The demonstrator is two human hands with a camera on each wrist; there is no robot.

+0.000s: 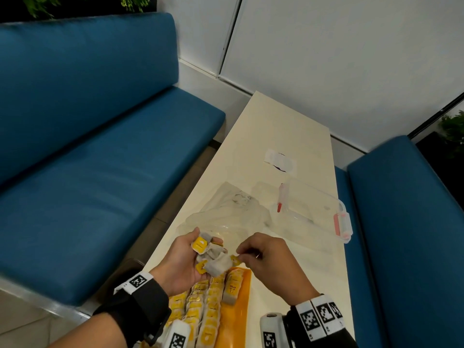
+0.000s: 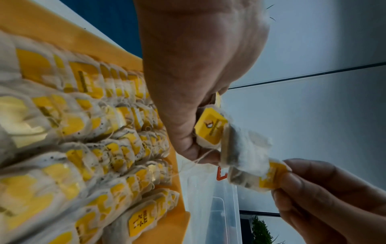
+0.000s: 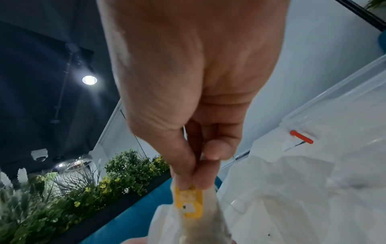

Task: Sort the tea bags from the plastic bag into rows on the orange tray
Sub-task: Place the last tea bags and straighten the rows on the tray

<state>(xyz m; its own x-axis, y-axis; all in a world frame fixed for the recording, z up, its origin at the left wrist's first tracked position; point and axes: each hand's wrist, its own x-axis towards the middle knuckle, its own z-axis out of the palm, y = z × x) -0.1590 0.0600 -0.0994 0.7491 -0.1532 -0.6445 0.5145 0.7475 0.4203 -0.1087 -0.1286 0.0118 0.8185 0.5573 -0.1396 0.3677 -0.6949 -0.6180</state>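
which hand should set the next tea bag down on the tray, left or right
Right. The right hand already pinches one tea bag by its yellow tag, just above the orange tray. The left hand is full, cupping a bunch of tea bags, so it would probably fumble a single placement.

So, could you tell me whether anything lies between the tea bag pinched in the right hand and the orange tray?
Nothing visible: the tea bag hangs just above the orange tray's far end, beside the last row.

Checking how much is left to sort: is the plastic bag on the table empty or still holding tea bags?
Looks empty: the plastic bag lies flat and see-through, no yellow tags inside.
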